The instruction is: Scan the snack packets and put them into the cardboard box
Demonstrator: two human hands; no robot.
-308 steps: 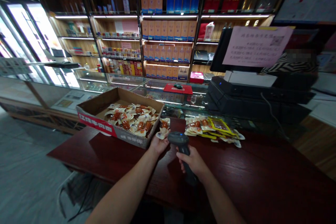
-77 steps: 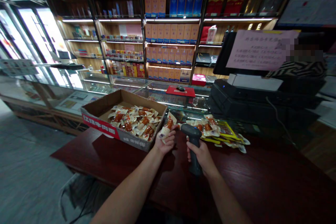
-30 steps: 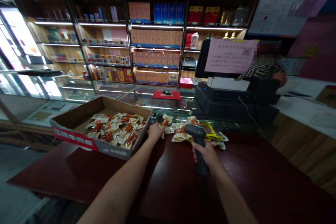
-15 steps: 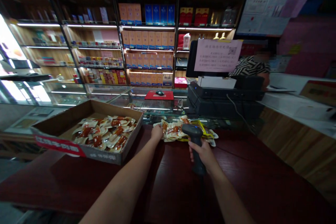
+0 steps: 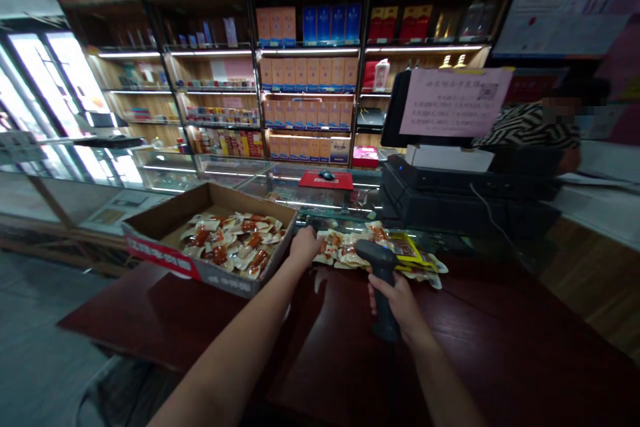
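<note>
My right hand (image 5: 397, 303) is closed around the handle of a black barcode scanner (image 5: 379, 259), whose head points away from me toward a loose pile of snack packets (image 5: 350, 248) on the dark red table (image 5: 500, 347). My left hand (image 5: 305, 245) reaches to the pile's left edge, beside the corner of an open cardboard box (image 5: 165, 217). Its fingers are hidden behind the back of the hand. The box holds several white packets with red-brown contents (image 5: 230, 243).
A black till with a monitor and a pink notice (image 5: 453, 103) stands behind the pile. A person in a striped top (image 5: 530, 127) is behind it. Glass display counters (image 5: 225, 170), a red mouse pad (image 5: 326, 179) and stocked shelves (image 5: 310, 80) lie beyond.
My left hand carried a packet from in front of the scanner over to the pile and now rests at the pile's left edge. The scanner stays gripped in my right hand. My head has swung back left.
</note>
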